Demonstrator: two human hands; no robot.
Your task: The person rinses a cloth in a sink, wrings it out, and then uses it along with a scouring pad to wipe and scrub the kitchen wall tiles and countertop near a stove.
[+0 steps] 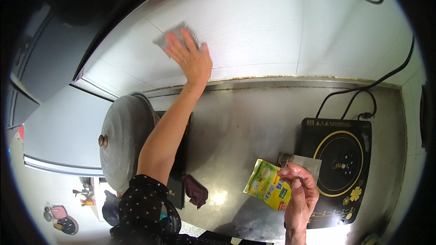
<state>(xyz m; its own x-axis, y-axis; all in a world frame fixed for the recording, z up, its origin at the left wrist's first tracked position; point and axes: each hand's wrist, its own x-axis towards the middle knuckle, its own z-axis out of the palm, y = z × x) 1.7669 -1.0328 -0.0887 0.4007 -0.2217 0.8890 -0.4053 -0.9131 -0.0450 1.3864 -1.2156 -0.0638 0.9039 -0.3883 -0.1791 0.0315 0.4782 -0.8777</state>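
Note:
My left hand (pixel 192 58), fingers spread, presses a grey cleaning cloth (pixel 160 41) flat against the white tiled wall (pixel 252 34). The cloth and fingers are slightly blurred. Lower right, my right hand (pixel 301 194) is held half curled, with nothing visible between thumb and fingers and the fingertips looking wet. Behind it a yellow-green seasoning packet (pixel 265 183) bearing writing lies on the stainless steel counter (pixel 231 143). The hand overlaps the packet's right side in view; whether they touch I cannot tell.
A large lidded metal pot (pixel 126 143) stands left, beside my left forearm, on a partly hidden black cooker (pixel 177 190). A dark purple cloth (pixel 196 190) lies near it. At right sits a black Midea induction cooker (pixel 337 177); its black cable (pixel 391 75) runs up the wall.

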